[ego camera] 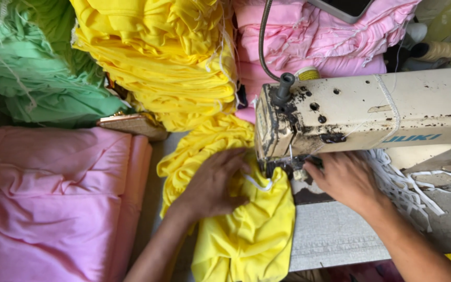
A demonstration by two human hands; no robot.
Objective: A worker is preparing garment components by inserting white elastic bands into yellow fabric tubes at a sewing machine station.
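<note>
At the far left a heap of green fabric [32, 62] sits behind a folded pink stack [53, 203] that fills the near left; neither touches your hands, but the pink stack's edge lies just beside the yellow piece and could drag along if you tug the work leftward.

Further right, the tall yellow pile [157, 57] leans over the far end of the yellow garment [236, 224] you are feeding. If that pile slumps, its weight on the trailing cloth would likely pull the seam off line.

Your left hand [212, 185] lies flat on the garment, fingers [233, 162] spread apart and pressing down, tips very near the needle area under the machine head [361, 112]. That is the main hazard: a sudden feed could carry a fingertip under the needle. A strip of white elastic [259, 183] curls between your hands on the yellow cloth; loose as it looks, it may twist or slip out of the seam.

Your right hand [345, 180] is just beside the presser foot, fingers curled toward it; whether they pinch anything, you cannot tell from here. The white trim [408, 188] heaped on the bench [335, 235] to the right could snag your wrist.
</note>
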